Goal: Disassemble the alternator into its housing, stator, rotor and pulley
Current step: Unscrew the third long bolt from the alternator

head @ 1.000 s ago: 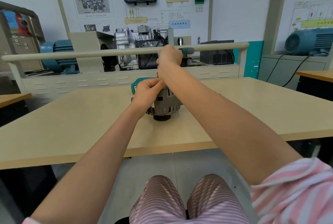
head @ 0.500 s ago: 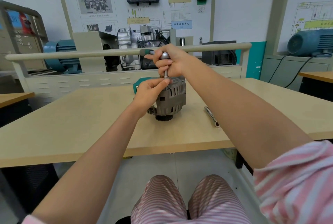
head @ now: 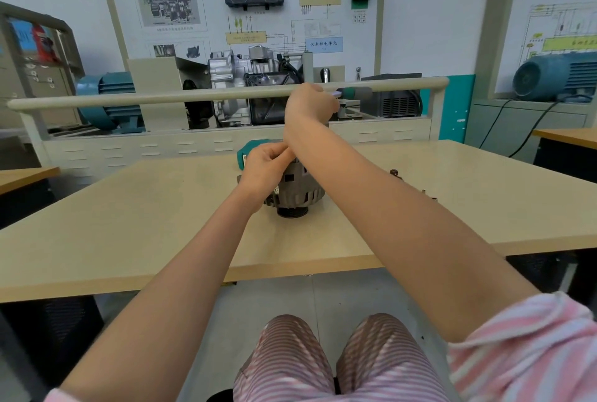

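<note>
We have the grey ribbed metal alternator (head: 298, 190) standing near the middle of the beige wooden surface (head: 129, 224), its dark pulley end down. Our left hand (head: 266, 167) curls its fingers against the alternator's top left edge, steadying it. Our right hand (head: 308, 104), raised above the alternator, grips a tool with a teal-and-grey handle (head: 353, 92) that sticks out to the right. A few small dark fasteners (head: 395, 173) lie on the surface to the right.
</note>
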### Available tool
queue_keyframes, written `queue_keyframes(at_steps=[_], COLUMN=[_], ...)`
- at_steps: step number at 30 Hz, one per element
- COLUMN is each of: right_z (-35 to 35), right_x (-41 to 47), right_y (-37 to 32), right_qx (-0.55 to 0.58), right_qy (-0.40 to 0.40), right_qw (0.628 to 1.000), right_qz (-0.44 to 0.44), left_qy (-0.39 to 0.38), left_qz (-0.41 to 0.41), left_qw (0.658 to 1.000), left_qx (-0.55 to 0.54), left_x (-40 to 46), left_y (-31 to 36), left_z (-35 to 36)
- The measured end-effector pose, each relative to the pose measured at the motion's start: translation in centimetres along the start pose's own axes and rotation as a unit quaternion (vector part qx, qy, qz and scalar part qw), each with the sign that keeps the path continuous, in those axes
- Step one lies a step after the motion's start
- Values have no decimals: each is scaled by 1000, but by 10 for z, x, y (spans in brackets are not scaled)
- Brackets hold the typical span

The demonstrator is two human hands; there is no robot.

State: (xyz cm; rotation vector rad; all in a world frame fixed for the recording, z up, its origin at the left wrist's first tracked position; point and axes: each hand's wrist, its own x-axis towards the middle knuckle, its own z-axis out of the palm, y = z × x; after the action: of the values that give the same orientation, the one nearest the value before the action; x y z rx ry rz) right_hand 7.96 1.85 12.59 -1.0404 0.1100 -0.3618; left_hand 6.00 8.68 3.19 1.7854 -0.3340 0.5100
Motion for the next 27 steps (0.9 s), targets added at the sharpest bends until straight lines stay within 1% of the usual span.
queue_keyframes(at_steps=[3, 4, 6, 8, 12, 15, 17, 20, 23, 25, 27], right_z=[-1, -3, -6, -8, -11, -14, -16, -18, -19, -15, -10], right_x=[1, 1, 3, 5, 8, 10, 11, 13, 13, 11, 6], right_y=[-5, -6, -8, -9, -14, -16, -17, -15, -12, -9, -3], right_qx=[32, 24, -27, -49, -96, -116, -120, -87, -37, -16, -2], right_qy=[-36, -55, -106, -167, -284, -342, -366, -377, -351, -287, -182], right_qw=[998, 997, 991, 978, 940, 915, 904, 901, 915, 944, 978], right_qz=[37, 51, 81, 116, 165, 179, 185, 196, 194, 165, 106], left_qy=[-5, -8, -13, -18, -21, -33, -37, -32, -26, -20, -11], left_qz=[-1, -3, -3, 6, 12, 17, 15, 10, 7, 6, 6], left_qw=[1000, 1000, 1000, 1000, 1000, 999, 999, 999, 1000, 1000, 1000], left_qx=[0, 1, 6, 10, 13, 17, 13, 1, -7, -4, 6], left_x=[0, -1, -2, -3, -3, -3, -3, -2, -2, -3, -2], left_y=[2, 3, 4, 4, 5, 5, 5, 5, 4, 4, 3], left_z=[0, 0, 0, 0, 1, -1, -2, -3, -1, -1, 0])
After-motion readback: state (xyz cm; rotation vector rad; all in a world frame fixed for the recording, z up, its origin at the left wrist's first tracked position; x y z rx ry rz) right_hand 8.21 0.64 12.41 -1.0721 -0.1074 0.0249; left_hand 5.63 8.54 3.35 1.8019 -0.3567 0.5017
